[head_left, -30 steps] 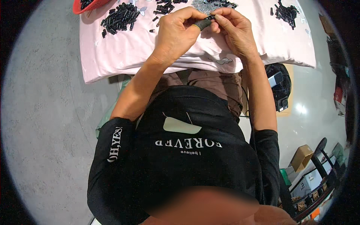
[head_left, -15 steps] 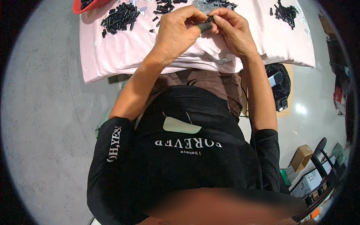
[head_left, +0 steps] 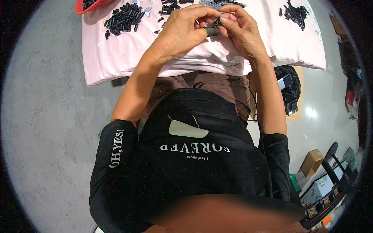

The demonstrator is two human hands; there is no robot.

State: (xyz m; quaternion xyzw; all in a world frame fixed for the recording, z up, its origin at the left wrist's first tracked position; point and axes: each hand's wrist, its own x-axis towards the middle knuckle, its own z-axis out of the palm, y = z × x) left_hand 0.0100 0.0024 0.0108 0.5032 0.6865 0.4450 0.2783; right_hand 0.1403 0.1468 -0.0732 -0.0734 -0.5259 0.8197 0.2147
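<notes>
Over the pink cloth (head_left: 116, 58), my two hands meet fingertip to fingertip at the far side. Pinched between them is a small black part (head_left: 217, 23), mostly hidden by the fingers. My left hand (head_left: 182, 33) is closed on it from the left; its thumb wears a dark finger cover (head_left: 212, 32) with a yellow edge. From the right, the thumb and fingers of my right hand (head_left: 244, 33) are closed on the same part. Just beyond the hands lies a heap of small silvery pieces (head_left: 217, 4), partly covered by them.
Short black cylindrical parts lie in a pile (head_left: 124, 20) at the left, with a red basket (head_left: 93, 7) behind it. More black parts (head_left: 171, 7) lie near the middle. Another black pile (head_left: 297, 15) is at the right. A black bag (head_left: 288, 89) sits below the cloth's right edge.
My left hand has shifted slightly, its index finger now reaching further right over the part. The right fingers have moved a little, and the small black part shows at a different tilt.
</notes>
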